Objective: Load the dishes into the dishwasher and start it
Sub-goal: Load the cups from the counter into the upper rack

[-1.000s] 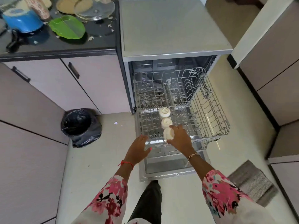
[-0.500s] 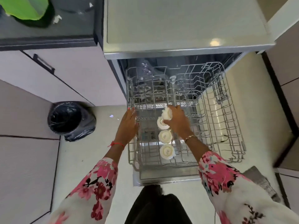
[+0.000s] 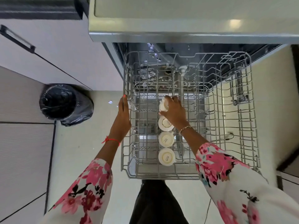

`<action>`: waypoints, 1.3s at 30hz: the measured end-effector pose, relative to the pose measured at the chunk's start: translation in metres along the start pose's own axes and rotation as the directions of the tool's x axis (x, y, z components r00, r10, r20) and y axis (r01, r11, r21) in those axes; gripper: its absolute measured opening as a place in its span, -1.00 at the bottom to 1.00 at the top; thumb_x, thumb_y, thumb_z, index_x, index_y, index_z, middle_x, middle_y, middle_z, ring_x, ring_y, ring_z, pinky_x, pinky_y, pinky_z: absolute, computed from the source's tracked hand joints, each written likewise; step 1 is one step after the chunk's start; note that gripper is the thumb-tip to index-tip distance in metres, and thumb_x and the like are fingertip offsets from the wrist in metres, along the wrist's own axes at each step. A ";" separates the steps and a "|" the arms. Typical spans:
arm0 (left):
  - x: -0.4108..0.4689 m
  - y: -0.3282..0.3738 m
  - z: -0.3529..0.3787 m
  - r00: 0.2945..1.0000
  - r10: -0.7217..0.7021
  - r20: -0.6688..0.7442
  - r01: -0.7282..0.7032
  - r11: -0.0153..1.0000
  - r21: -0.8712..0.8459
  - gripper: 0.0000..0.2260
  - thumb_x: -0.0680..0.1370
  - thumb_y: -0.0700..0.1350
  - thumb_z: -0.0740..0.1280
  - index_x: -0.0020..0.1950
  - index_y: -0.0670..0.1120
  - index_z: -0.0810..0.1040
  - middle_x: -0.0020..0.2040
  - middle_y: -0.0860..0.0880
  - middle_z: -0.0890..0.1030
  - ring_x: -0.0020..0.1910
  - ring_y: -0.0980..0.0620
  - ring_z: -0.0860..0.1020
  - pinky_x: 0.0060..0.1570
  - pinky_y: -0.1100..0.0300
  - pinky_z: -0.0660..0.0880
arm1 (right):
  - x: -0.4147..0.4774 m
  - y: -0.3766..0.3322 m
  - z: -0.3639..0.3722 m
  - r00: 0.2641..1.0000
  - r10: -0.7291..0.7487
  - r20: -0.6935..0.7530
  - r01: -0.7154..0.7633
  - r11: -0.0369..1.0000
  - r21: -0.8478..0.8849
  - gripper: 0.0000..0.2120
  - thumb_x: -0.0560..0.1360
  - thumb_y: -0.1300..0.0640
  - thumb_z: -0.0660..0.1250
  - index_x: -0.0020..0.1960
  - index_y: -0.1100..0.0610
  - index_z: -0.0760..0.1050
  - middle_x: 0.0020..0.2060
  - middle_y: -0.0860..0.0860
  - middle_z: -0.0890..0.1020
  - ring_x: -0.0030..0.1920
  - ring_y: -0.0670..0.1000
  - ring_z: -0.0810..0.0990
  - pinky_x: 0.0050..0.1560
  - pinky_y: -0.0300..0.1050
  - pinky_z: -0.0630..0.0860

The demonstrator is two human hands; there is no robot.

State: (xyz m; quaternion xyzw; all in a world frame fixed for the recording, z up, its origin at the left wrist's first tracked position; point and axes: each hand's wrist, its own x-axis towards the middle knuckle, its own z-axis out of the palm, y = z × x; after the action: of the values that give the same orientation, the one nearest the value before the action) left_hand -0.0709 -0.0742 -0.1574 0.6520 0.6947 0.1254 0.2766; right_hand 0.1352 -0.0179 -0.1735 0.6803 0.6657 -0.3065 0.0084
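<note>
The dishwasher [image 3: 178, 21] stands open with its grey wire rack [image 3: 226, 126] pulled out over the floor. Three white cups stand upside down in a row down the rack's middle: one nearest me [image 3: 166, 156], one above it [image 3: 165, 139] and a third [image 3: 165, 123]. My right hand [image 3: 175, 113] grips a fourth white cup [image 3: 162, 105] at the far end of that row, tilted. My left hand [image 3: 123, 113] rests flat with straight fingers against the rack's left rim.
A bin lined with a black bag [image 3: 64, 103] stands on the floor to the left of the rack. Cabinet doors with a dark handle [image 3: 17, 38] line the left side. A dark cabinet edge [image 3: 289, 167] lies at the right.
The view has tipped down and closer over the rack. My right hand holds the fourth cup at the far end of the row. My left hand stays on the left rim.
</note>
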 end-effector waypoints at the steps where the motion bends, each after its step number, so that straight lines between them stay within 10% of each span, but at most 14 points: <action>1: 0.000 0.000 0.000 1.000 -0.009 0.002 0.009 1.000 -0.008 -0.19 0.34 -0.58 0.09 0.51 -0.22 -0.14 0.52 -0.20 -0.05 -0.04 -0.29 0.50 -0.31 0.02 0.52 | 0.002 -0.001 0.002 1.000 0.010 0.005 -0.010 1.000 -0.014 -0.31 0.38 -0.02 0.44 0.41 0.04 0.22 0.36 0.14 0.30 0.35 0.21 0.30 0.27 0.14 0.38; 19: -0.001 0.001 0.004 0.999 -0.039 0.000 0.039 0.999 -0.034 -0.21 0.38 -0.56 0.12 0.51 -0.18 -0.14 0.52 -0.19 -0.03 -0.48 0.08 0.30 -0.47 0.22 0.36 | 0.017 0.000 0.019 0.999 -0.015 0.049 0.022 0.989 -0.149 -0.33 0.37 -0.02 0.45 0.38 0.11 0.27 0.28 0.18 0.37 0.35 0.20 0.23 0.20 0.05 0.37; 39: -0.001 0.005 0.002 0.998 -0.066 0.020 0.067 0.998 -0.023 -0.23 0.40 -0.54 0.13 0.51 -0.19 -0.14 0.53 -0.18 -0.05 -0.49 0.12 0.28 -0.48 0.38 0.20 | 0.020 0.012 0.015 0.996 -0.058 0.063 0.058 0.998 -0.005 -0.38 0.36 0.11 0.45 0.32 0.26 0.30 0.18 0.22 0.45 0.29 0.17 0.28 0.17 0.05 0.42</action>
State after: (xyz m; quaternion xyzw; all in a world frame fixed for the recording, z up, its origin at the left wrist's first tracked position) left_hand -0.0658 -0.0751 -0.1561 0.6264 0.7118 0.1179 0.2949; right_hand 0.1383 -0.0077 -0.1988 0.6507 0.6856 -0.3256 0.0224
